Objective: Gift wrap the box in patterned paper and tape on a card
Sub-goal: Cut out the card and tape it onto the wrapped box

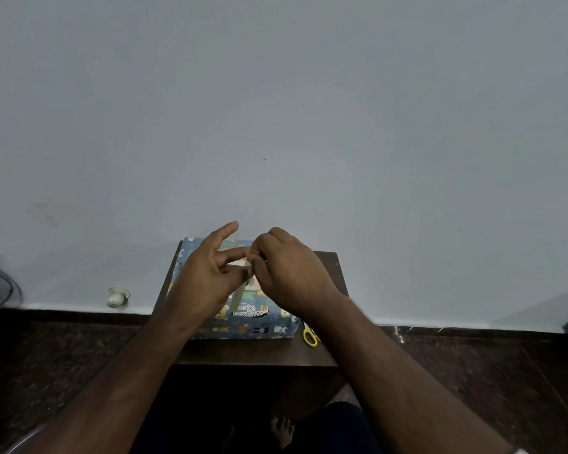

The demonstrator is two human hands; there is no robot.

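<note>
The box (259,322), wrapped in blue paper printed with small animals, lies on a small dark wooden table (259,353) against the wall. Both my hands hover just above its top and meet fingertip to fingertip. My left hand (207,276) has its index finger stretched out while its thumb and other fingers pinch a beige strip of tape (238,298) that hangs down over the box. My right hand (289,270) is curled, its fingertips pinching the same tape where the hands meet. The hands hide most of the box top. No card is visible.
Yellow-handled scissors (310,337) lie on the table right of the box, partly under my right forearm. A plain grey wall stands right behind the table. On the dark floor sit a small white object (118,297), cables (0,283) far left, and my foot (282,430).
</note>
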